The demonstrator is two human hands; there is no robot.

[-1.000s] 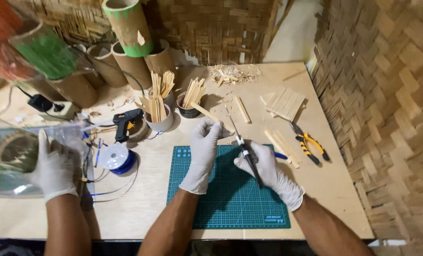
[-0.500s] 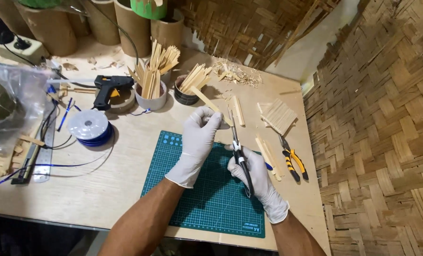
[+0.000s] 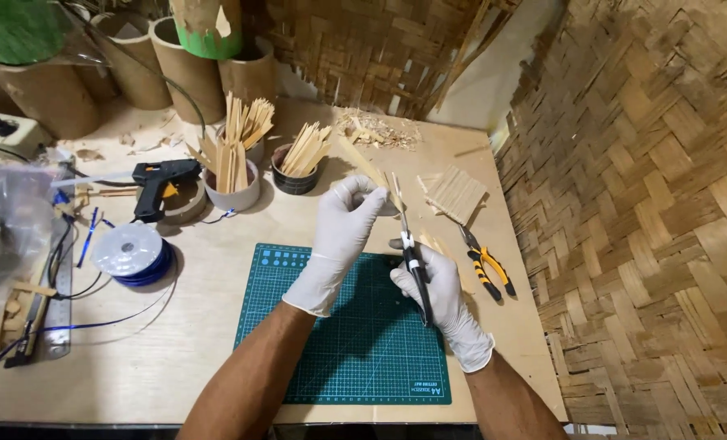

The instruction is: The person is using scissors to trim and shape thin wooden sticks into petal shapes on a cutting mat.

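Both hands wear white gloves and work just above the far edge of the dark green cutting mat (image 3: 339, 358) on the pale wooden table (image 3: 176, 358). The left hand (image 3: 343, 236) pinches a thin flat bamboo strip (image 3: 363, 163) that slants away beyond the mat. The right hand (image 3: 437, 297) is wrapped around a slim black-handled craft knife (image 3: 408, 244), its blade up against the strip. Right of the mat lie yellow-and-black pliers (image 3: 486, 265); left of it a blue wire spool (image 3: 131, 253); beyond it a black glue gun (image 3: 160, 183) and cups of bamboo sticks (image 3: 233, 159)
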